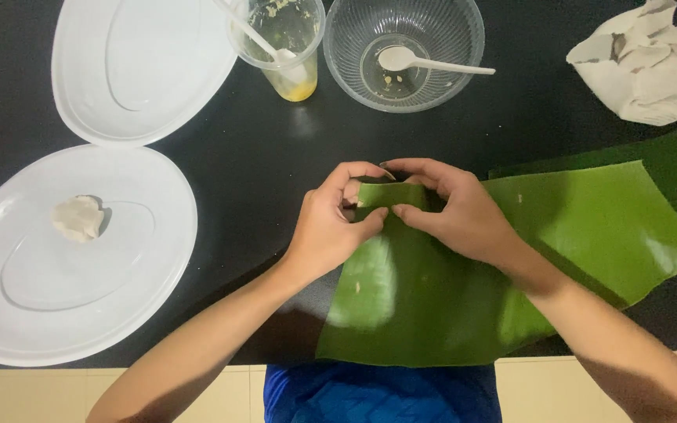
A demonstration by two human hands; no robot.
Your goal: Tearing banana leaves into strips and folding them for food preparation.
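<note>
We see both hands meeting at the far edge of a large green banana leaf (pixel 432 298) that lies on the black table (pixel 260 157), its near edge hanging over the table's rim. The left hand (pixel 331 227) and the right hand (pixel 456 211) each pinch the folded top strip of the leaf between thumb and fingers, fingertips nearly touching. Something may be wrapped inside the fold, though we cannot tell. A second leaf (pixel 667 164) lies beneath, to the right. On the left sit two white oval plates; the nearer plate (pixel 143 313) carries a lump of dough (pixel 78 218). Beyond the hands stand a plastic cup (pixel 284 47) and a clear bowl (pixel 432 86) with a white spoon (pixel 425 63). A crumpled cloth (pixel 652 70) lies far right.
</note>
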